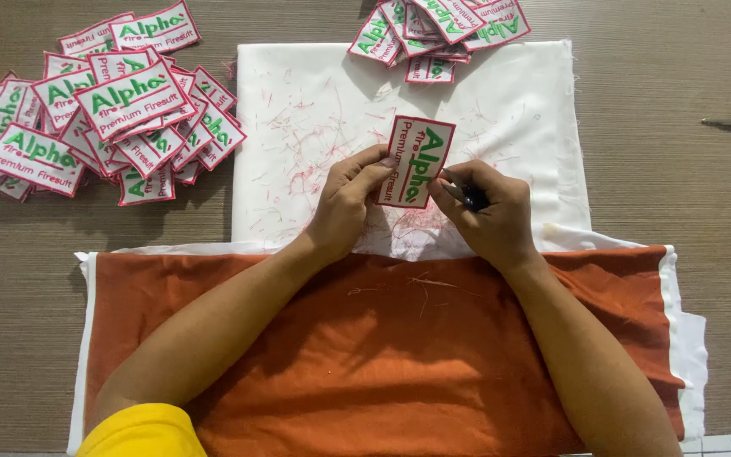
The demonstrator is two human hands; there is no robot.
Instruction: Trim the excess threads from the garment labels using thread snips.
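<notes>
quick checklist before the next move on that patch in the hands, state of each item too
1. Patch held by both hands: ok, the left hand pinches its left edge and the right hand touches its lower right corner.
2. Small dark tool in the right hand: ok, gripped, but its tip is hidden.
3. Patch over the white cloth: ok, red thread clippings lie under it.
4. Loose threads left on the patch border: cannot tell.
5. Large patch pile at left apart from the small pile at top: ok.
6. Orange cloth covers the near edge: ok.
</notes>
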